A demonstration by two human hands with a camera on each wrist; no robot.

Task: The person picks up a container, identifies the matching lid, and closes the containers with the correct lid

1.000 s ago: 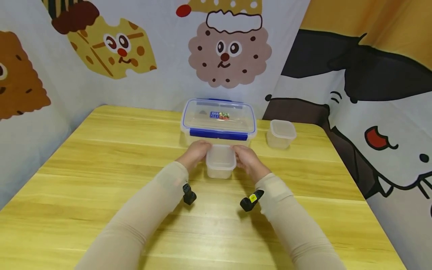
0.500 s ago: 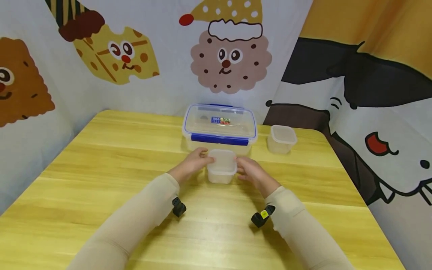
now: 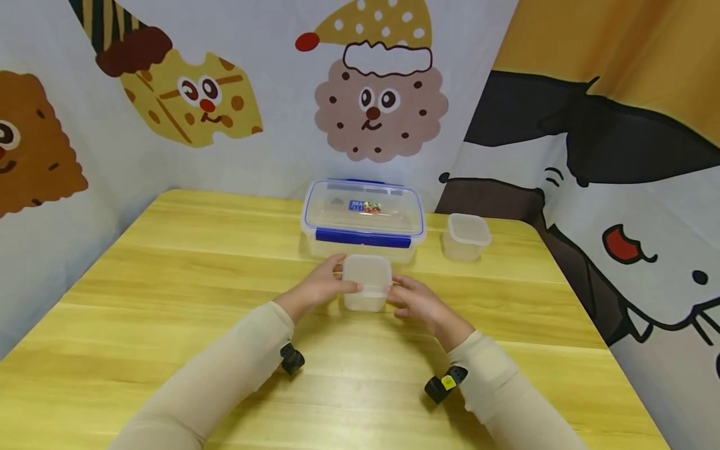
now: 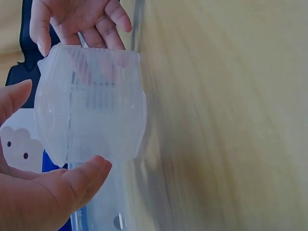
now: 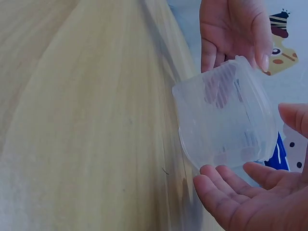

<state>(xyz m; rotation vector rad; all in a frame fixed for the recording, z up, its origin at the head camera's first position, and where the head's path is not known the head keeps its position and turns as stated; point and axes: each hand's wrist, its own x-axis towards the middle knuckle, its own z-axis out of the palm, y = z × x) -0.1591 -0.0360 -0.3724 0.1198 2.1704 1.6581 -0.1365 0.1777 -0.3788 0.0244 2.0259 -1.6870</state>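
Note:
A small translucent food container [image 3: 367, 284] with a frosted lid stands upright on the wooden table, between the two hands. At its left side is my left hand [image 3: 317, 289]; in the left wrist view its fingertips [image 4: 98, 166] meet the container's wall while the thumb stays raised off the lid. My right hand [image 3: 419, 305] is at the opposite side. In the right wrist view, its extended fingertips [image 5: 207, 173] lie right at the wall, the thumb apart from the lid. Neither hand's fingers curl round the container.
Just behind stands a large clear food box [image 3: 362, 219] with a blue-edged lid and blue clasp. A second small lidded container [image 3: 466, 237] sits at the back right. Printed cartoon cloth [image 3: 281, 162] hangs behind the wooden table [image 3: 169, 281].
Both hands have loosened from the container's sides and slid toward the person, wrists moving farther apart. The container stays in front of the large box. The head view has shifted slightly.

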